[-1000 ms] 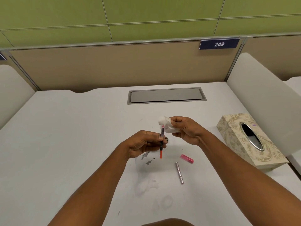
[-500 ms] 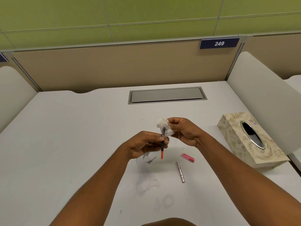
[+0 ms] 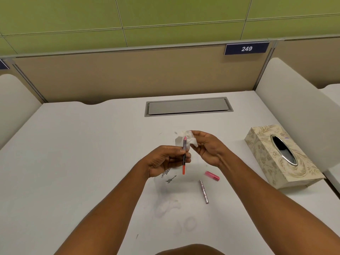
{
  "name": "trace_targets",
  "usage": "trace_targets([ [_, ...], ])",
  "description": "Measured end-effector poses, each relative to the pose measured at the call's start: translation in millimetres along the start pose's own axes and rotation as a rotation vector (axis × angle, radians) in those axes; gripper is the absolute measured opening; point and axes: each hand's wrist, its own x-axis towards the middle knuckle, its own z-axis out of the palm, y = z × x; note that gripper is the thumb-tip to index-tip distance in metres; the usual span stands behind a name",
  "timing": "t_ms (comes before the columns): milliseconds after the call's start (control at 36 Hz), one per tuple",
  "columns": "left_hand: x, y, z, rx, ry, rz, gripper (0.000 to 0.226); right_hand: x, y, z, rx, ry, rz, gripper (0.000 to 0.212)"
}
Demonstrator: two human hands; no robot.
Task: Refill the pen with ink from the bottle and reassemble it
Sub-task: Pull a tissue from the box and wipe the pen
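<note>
My left hand (image 3: pixel 165 159) pinches a thin pen part (image 3: pixel 184 159) upright; its lower end is orange-red and its top tip is pink. My right hand (image 3: pixel 207 148) holds a crumpled white tissue (image 3: pixel 185 139) against the upper tip of that part. On the desk below lie a pink cap piece (image 3: pixel 212 175) and a silvery patterned barrel (image 3: pixel 204 191), both loose. A small clear bottle (image 3: pixel 168 176) with dark marks sits partly hidden under my left hand.
A patterned tissue box (image 3: pixel 279 159) stands at the right of the white desk (image 3: pixel 82 162). A grey cable flap (image 3: pixel 187 106) sits at the back centre. Partition panels close the back and both sides. Faint smudges mark the desk near me.
My right hand has shifted the tissue slightly up and around the pen part's tip. My left hand keeps the part upright in nearly the same spot.
</note>
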Motion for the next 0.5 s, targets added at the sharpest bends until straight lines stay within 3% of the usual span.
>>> trace_targets([
  [167,-2,-2,-1,-0.019,-0.018,0.002,0.019,-6,-6,-5,-0.012,-0.149,0.054,0.030],
  [278,-4,-2,-1,0.019,-0.012,0.022,0.019,-9,-6,-6,-0.151,-0.245,0.040,0.034],
  [500,-8,-4,4,0.003,-0.006,0.009,0.023,-2,5,-10,-0.294,-0.174,0.015,0.034],
])
